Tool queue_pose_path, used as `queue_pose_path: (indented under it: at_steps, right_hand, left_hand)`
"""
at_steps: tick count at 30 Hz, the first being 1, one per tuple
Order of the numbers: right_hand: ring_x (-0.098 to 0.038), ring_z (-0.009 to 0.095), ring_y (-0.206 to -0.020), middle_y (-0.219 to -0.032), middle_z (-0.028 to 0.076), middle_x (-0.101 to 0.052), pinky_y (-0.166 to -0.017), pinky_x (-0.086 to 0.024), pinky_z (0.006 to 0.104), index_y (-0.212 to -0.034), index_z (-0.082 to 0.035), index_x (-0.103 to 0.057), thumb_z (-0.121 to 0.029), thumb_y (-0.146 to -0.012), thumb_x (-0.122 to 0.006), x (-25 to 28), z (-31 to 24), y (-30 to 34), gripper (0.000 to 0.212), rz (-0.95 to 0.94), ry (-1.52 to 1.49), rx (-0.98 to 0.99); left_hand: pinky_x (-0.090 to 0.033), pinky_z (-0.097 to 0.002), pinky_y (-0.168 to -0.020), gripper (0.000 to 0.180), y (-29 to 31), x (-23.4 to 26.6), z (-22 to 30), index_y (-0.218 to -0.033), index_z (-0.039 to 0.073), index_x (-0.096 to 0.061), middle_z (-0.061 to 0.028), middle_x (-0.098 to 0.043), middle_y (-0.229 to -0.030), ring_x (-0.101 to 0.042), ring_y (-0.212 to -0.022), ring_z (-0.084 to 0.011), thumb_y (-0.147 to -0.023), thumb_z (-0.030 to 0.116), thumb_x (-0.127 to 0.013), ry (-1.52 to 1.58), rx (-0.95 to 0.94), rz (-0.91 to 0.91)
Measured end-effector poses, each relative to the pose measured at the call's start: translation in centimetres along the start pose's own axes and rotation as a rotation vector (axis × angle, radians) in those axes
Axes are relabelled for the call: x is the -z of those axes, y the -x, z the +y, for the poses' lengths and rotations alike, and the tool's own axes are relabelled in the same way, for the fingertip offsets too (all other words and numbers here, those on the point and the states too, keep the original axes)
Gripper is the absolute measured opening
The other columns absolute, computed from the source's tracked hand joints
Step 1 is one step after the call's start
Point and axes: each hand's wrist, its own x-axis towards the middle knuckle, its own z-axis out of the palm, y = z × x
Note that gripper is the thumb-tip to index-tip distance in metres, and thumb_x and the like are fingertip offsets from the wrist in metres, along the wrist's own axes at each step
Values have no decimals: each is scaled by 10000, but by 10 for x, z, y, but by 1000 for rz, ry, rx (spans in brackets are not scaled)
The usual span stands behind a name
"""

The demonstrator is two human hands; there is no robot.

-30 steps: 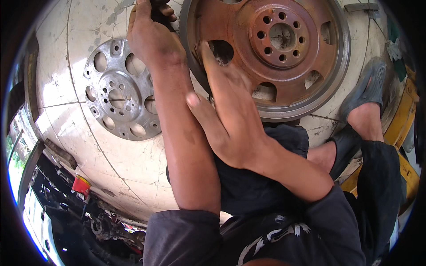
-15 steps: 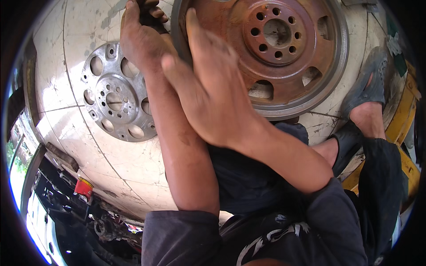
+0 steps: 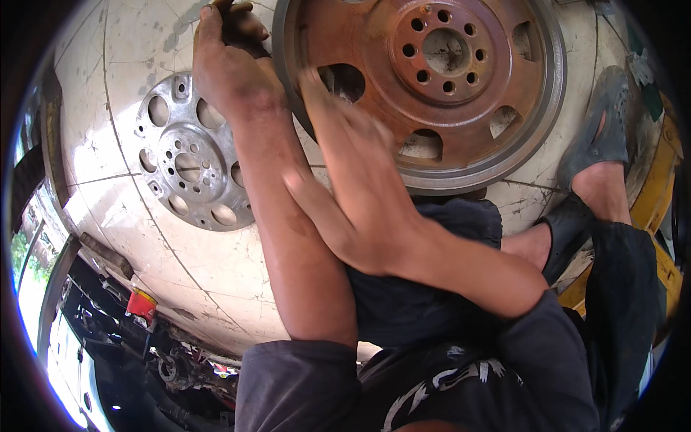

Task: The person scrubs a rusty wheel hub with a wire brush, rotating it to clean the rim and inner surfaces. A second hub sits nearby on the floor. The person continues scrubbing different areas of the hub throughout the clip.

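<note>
The right hand [image 3: 360, 180] has been slid flat and open-fingered up onto the rusty wheel [image 3: 432, 79] lying on the tiled floor [image 3: 129, 93], while a dark tool [image 3: 241, 29] stays clenched in the left hand [image 3: 230, 68] beside the silver plate [image 3: 191, 162].

Bare tiled floor [image 3: 122, 144] lies open at left; the silver plate [image 3: 188, 164] and rusty flywheel [image 3: 432, 79] crowd the middle.

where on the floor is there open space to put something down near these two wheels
Bare tile lies below the silver plate, left of the left forearm. A narrower strip sits beneath the rusty flywheel, beside the sandalled foot. Between the discs it is crowded: the left hand and right hand fill it.
</note>
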Motion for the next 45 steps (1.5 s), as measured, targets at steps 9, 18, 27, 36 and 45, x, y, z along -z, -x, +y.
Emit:
queue_pose_path:
  at_steps: [9, 18, 27, 36, 45]
  right_hand:
    - [-508, 471, -1317, -1374, 368, -543, -1165, -309, 518, -1551, 214, -280, -451, -1039, -566, 7, -1, -14, 887, -20, 29, -10]
    - [-489, 495, -1341, -1463, 393, -497, -1152, -361, 540, -1548, 220, -278, -451, -1003, -592, 5, -4, -34, 920, -31, -128, -89]
    - [-431, 586, -1429, -1499, 468, -435, -1241, -284, 603, -1518, 245, -284, -478, -1000, -497, 7, 0, -39, 915, -48, -120, -41]
    - [-514, 562, -1304, -1435, 431, -503, -1193, -351, 593, -1546, 207, -287, -424, -987, -599, 12, 4, -22, 899, -41, -127, -25]
    - [-513, 569, -1261, -1423, 446, -483, -1147, -379, 593, -1568, 203, -209, -407, -941, -678, 21, 3, 11, 992, -118, -15, 50]
  left_hand:
    - [-470, -243, -634, 276, -1, 1, -1, -1159, 18, -703, -15, -641, -871, -543, -704, -103, -1080, 271, -625, 31, 25, 0]
    - [-453, -215, -600, 265, 6, -9, 3, -1165, 9, -694, 0, -627, -822, -539, -669, -86, -1075, 252, -639, 48, -17, 83]
    - [-423, -196, -570, 243, 5, -12, 2, -1161, 5, -687, 14, -608, -801, -525, -644, -76, -1082, 227, -625, -50, -55, 43]
    - [-411, -204, -566, 246, 10, -18, 7, -1162, 7, -682, 24, -586, -782, -499, -633, -71, -1089, 231, -610, -58, -38, 102]
    - [-412, -207, -564, 243, 2, -4, 7, -1147, 18, -687, 33, -576, -770, -491, -628, -69, -1087, 242, -615, -130, -66, 26]
